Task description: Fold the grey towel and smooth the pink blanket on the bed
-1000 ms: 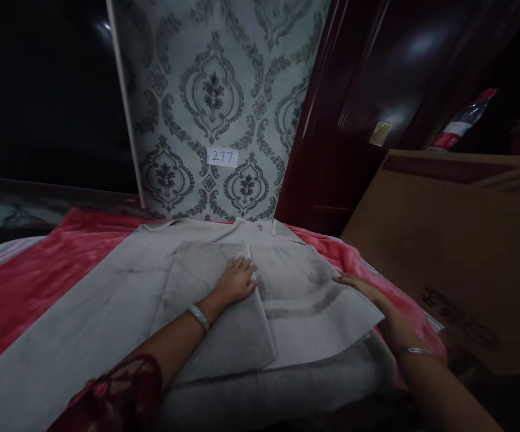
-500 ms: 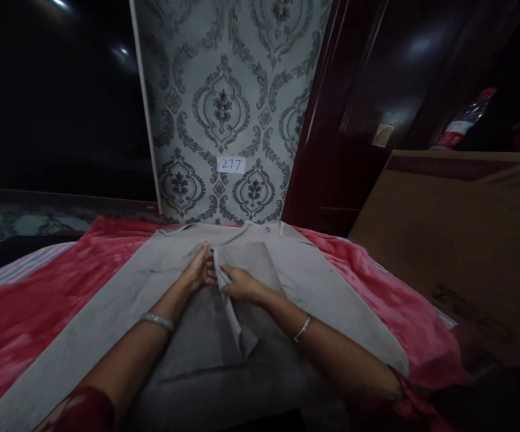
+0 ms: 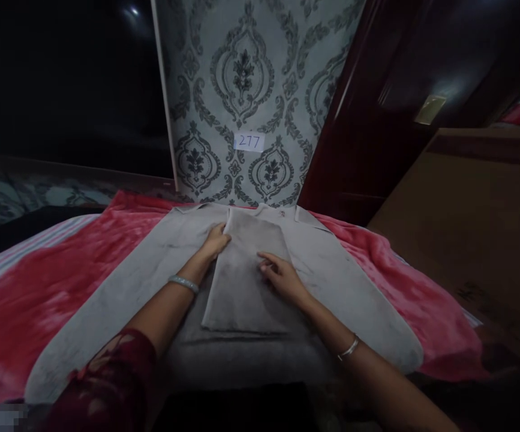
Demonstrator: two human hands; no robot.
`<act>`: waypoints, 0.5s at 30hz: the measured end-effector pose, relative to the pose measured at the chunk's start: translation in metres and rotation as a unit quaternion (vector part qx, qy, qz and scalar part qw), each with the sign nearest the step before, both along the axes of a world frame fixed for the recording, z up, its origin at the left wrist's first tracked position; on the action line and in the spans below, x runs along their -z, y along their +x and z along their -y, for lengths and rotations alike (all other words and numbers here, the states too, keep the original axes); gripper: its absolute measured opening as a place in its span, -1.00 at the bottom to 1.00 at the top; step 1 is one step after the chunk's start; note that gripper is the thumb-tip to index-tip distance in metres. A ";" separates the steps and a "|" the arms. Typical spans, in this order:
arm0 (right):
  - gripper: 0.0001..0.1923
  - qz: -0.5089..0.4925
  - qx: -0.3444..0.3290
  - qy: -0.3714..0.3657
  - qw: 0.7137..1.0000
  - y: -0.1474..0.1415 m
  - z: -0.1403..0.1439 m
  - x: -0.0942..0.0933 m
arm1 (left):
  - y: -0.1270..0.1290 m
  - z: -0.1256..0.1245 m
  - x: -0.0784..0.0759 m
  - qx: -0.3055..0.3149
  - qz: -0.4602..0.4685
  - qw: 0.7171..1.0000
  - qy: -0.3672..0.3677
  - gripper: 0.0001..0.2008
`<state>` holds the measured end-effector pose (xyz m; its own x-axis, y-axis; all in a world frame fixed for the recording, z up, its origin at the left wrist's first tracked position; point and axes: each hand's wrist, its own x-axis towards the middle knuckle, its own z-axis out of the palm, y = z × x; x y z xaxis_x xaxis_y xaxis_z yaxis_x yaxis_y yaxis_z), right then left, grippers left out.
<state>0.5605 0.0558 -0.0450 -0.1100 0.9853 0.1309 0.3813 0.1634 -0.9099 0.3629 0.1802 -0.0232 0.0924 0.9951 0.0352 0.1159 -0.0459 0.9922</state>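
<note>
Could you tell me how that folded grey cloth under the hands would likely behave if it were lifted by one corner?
The folded grey cloth would probably flop and unfold, since it lies in soft, limp layers. It looks light for its size. Pushed, it likely drags rather than slides on the larger grey cloth beneath.

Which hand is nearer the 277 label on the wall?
Left. The left hand sits at the folded cloth's far-left corner, below the 277 label; the right hand rests lower, mid-cloth.
</note>
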 end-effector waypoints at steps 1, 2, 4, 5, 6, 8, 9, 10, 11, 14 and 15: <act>-0.49 0.010 0.017 0.009 1.000 0.003 -0.002 0.004 | -0.003 0.000 0.001 -0.003 -0.011 1.000 -0.011 -0.37; -0.50 0.022 0.030 0.014 0.999 0.005 -0.003 0.008 | -0.007 0.000 0.002 -0.003 -0.021 0.999 -0.024 -0.42; -0.51 0.042 0.037 0.008 0.998 0.008 -0.006 0.016 | -0.014 0.005 0.004 0.003 -0.031 0.998 -0.052 -0.51; -0.51 0.046 0.035 0.002 0.998 0.010 -0.006 0.019 | -0.018 0.009 0.006 0.008 -0.035 0.997 -0.065 -0.55; -0.51 0.049 0.035 0.004 0.998 0.012 -0.007 0.021 | -0.022 0.014 0.007 0.021 -0.038 0.996 -0.078 -0.58; -0.50 0.072 0.045 0.043 0.995 0.018 -0.007 0.021 | -0.029 0.028 0.010 0.062 -0.036 0.993 -0.091 -0.55; -0.50 0.104 0.049 0.078 0.990 0.021 -0.006 0.020 | -0.032 0.037 0.013 0.086 -0.034 0.992 -0.090 -0.51; -0.48 0.150 0.049 0.114 0.981 0.024 -0.005 0.019 | -0.035 0.045 0.016 0.108 -0.029 0.990 -0.081 -0.45; -0.46 0.206 0.041 0.138 0.968 0.027 -0.003 0.018 | -0.037 0.054 0.020 0.121 -0.024 0.990 -0.065 -0.41; -0.38 0.364 0.002 0.113 0.924 0.030 0.002 0.020 | -0.041 0.078 0.032 0.117 -0.019 0.993 -0.008 -0.38; -0.38 0.398 -0.006 0.091 0.913 0.030 0.004 0.021 | -0.043 0.083 0.034 0.106 -0.021 0.994 0.003 -0.39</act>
